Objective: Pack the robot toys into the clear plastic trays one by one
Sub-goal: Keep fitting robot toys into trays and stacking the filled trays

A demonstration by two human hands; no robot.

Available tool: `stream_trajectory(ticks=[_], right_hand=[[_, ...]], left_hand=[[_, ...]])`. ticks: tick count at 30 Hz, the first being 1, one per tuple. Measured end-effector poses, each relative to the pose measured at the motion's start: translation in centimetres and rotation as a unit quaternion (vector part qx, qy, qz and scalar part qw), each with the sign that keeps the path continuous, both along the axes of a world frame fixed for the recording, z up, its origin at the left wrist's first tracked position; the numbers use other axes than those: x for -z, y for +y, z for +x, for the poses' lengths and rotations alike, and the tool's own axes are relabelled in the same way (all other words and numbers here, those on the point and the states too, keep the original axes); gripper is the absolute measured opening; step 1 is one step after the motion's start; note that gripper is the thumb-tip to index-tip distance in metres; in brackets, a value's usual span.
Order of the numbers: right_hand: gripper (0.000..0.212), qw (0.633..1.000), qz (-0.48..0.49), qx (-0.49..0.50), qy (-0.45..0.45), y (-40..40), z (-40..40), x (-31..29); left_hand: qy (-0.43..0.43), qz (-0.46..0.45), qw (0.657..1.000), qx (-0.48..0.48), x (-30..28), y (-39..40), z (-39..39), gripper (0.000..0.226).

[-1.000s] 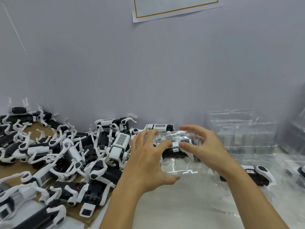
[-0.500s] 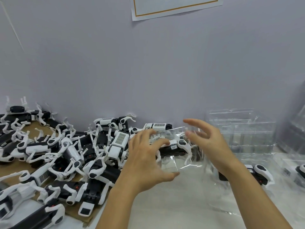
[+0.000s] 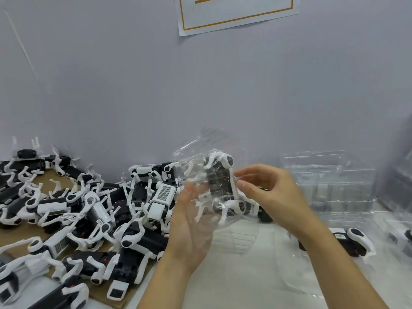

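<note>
Head view, one cam. Hard to make out: the clear plastic tray [image 3: 201,175] is see-through w/ glare, so its edges blur into the wall; its upper flap fades out at 12 o'clock. A stack of clear trays [image 3: 327,181] at 3 o'clock is faint, count unclear. A paper sign [image 3: 236,12] at 12 o'clock is cut off by the top edge, text unreadable. Far right edge holds more clear plastic, too blurred to tell.

Hands: left hand [image 3: 191,226] at centre, fingers nearly straight, palm cupped open under and against the tray's left side. Right hand [image 3: 274,195] just right of centre, fingers curled, thumb and fingertips pinching the tray's right side at the toy.

Task thing: robot toy [image 3: 221,186], black body, white legs, sits inside the held tray, lifted above the surface [image 3: 234,275], tilted roughly upright. A pile of robot toys [image 3: 73,215], black & white, lies on brown cardboard [image 3: 13,230] from 8 to 10 o'clock. One more packed toy [image 3: 352,241] lies on the surface at 4 o'clock, partly behind the right forearm.
</note>
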State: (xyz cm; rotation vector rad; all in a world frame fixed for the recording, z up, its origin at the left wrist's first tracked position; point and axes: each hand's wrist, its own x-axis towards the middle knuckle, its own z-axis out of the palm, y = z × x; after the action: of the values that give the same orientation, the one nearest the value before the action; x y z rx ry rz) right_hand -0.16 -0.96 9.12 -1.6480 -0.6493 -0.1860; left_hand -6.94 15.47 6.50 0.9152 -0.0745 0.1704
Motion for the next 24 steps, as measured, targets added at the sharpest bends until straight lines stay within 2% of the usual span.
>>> stream_trajectory(ticks=[3,7,13,20,24], right_hand=[[0.017,0.998,-0.055,0.008,-0.022,0.1,-0.3,-0.4],[0.015,0.994,-0.101,-0.013,-0.028,-0.2,-0.5,-1.1],[0.016,0.985,-0.164,-0.001,-0.05,0.0,-1.2,-2.1],[0.015,0.983,-0.179,-0.016,-0.041,-0.1,-1.7,-2.7],[0.027,0.979,-0.193,-0.055,-0.027,-0.4,-1.9,-2.8]], left_hand=[[0.031,-0.049,0.998,0.004,0.4,0.1,0.0,0.064],[0.036,-0.084,0.996,0.011,0.9,0.4,-0.1,0.065],[0.02,-0.064,0.998,0.015,1.5,1.0,0.0,0.059],[-0.006,-0.058,0.998,0.036,1.6,1.1,0.1,0.056],[0.003,-0.06,0.998,0.023,2.0,1.4,0.4,0.063]])
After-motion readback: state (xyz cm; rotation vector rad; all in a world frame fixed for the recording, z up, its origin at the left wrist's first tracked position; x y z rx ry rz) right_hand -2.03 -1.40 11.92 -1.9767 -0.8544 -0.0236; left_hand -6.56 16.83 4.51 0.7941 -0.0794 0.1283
